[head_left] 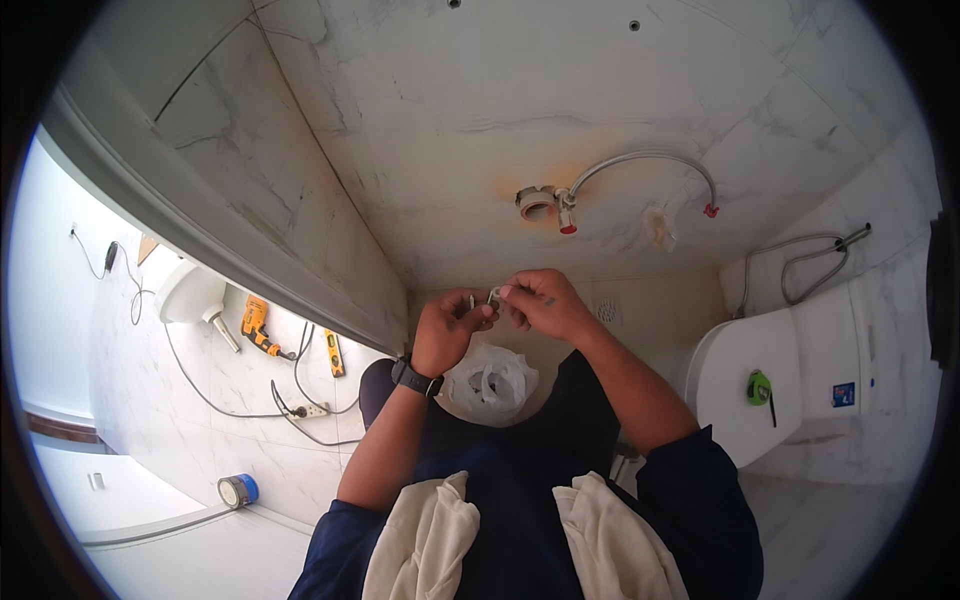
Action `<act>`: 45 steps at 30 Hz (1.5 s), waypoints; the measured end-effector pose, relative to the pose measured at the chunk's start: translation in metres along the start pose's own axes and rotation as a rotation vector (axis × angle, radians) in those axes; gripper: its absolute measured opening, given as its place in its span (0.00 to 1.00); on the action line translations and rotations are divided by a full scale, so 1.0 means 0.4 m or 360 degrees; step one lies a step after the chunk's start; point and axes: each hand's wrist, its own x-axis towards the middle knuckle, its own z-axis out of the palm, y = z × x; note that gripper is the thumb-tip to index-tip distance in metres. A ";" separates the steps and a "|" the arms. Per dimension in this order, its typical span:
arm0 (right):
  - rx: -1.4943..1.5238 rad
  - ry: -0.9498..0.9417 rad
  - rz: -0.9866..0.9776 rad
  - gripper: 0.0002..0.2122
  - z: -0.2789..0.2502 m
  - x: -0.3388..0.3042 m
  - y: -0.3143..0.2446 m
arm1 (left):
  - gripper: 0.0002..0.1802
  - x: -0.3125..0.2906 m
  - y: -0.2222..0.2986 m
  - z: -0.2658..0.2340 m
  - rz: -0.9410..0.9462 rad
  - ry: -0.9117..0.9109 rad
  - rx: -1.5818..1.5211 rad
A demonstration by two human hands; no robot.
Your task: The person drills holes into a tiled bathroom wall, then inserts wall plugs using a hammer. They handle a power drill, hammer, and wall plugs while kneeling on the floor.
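My left hand [446, 328] and my right hand [546, 304] meet in front of me, below the wall fittings. A small whitish piece [495, 295] is pinched between the fingertips of both; its exact kind is too small to make out. Beneath my hands, between my knees, sits a white plastic bag [488, 384] with some dark items inside. On the wall ahead are an open drain pipe [537, 204] and an angle valve [567, 218]. From the valve a braided hose [650, 156] arches right to a red end.
A toilet [740, 365] stands close on my right, with a green tape measure [758, 387] on its lid. Past the door frame at left lie a white basin [192, 292], a yellow drill [256, 325], a spirit level [334, 353], a power strip [307, 411] and a can [238, 491].
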 end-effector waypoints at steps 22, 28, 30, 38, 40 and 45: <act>0.0171 -0.0098 0.0274 0.11 -0.014 -0.032 -0.095 | 0.12 -0.040 -0.001 0.023 0.0318 0.0134 0.0030; -0.0026 0.0000 0.0207 0.11 0.001 -0.052 -0.116 | 0.15 -0.044 -0.003 0.047 0.0312 0.0153 -0.0281; -0.0398 0.0168 -0.0086 0.11 0.008 -0.065 -0.117 | 0.16 -0.041 -0.005 0.055 0.0295 0.0131 -0.0478; -0.0129 0.0422 -0.0479 0.08 0.011 -0.098 -0.101 | 0.15 -0.047 0.007 0.068 0.0320 0.0004 -0.0611; 0.0079 0.0331 -0.0402 0.08 0.008 -0.100 -0.091 | 0.15 -0.048 0.008 0.066 0.0222 -0.0065 -0.0421; 0.0038 0.0323 -0.0386 0.09 0.026 -0.103 -0.049 | 0.15 -0.052 -0.005 0.072 0.0120 -0.0188 -0.0332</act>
